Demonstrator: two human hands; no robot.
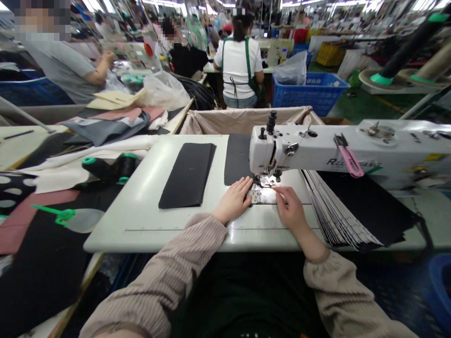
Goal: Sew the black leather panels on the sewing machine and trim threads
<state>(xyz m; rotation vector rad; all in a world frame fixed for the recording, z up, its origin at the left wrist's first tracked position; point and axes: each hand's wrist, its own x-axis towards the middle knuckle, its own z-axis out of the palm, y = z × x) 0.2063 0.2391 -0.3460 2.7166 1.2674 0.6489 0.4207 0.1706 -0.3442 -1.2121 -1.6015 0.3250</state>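
A white sewing machine point(303, 145) reaches in from the right over the pale work table. Left of its presser foot, my left hand point(234, 201) lies flat, palm down, with fingertips at the near edge of a black fabric panel point(237, 159). Part of that panel is hidden behind the machine head. My right hand point(291, 209) is bent beside the shiny needle plate point(263, 195), thumb and forefinger pinched together at its right side. What the pinch holds, if anything, is too small to make out.
A stack of black panels point(188, 173) lies on the left of the table. Many layered black pieces with pale edges point(352, 211) fan out at right. Pink thread snips point(350, 157) rest against the machine arm. Black thread cones point(102, 169) lie left; a blue crate point(306, 91) stands beyond.
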